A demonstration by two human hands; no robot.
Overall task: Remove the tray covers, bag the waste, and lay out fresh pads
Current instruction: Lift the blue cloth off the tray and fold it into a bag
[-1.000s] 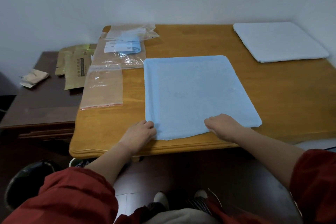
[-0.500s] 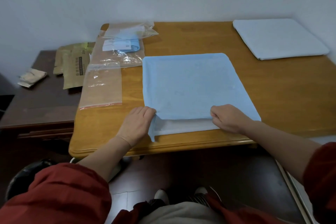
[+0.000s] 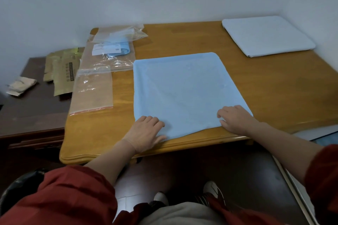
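Note:
A light blue pad (image 3: 184, 93) lies flat in the middle of the wooden table (image 3: 285, 95). My left hand (image 3: 144, 133) rests palm down on its near left corner, fingers apart. On the near right corner sits my right hand (image 3: 235, 118), fingers bent and pressing the pad's edge. A second, paler pad (image 3: 267, 35) lies at the table's far right corner. At the far left, a clear plastic bag (image 3: 113, 49) holds folded blue material with a white label. In front of that bag lies an empty clear zip bag (image 3: 92, 91).
A dark lower side table (image 3: 27, 111) adjoins on the left, with tan paper packets (image 3: 62, 73) and a crumpled scrap (image 3: 21, 85) on it. A black bin (image 3: 16, 190) stands on the floor at the lower left. White walls close in behind and to the right.
The pad's near edge, lifted and folded back half a second ago with white showing underneath, now lies flat again. Both hands have come back toward the table's front edge and press the corners.

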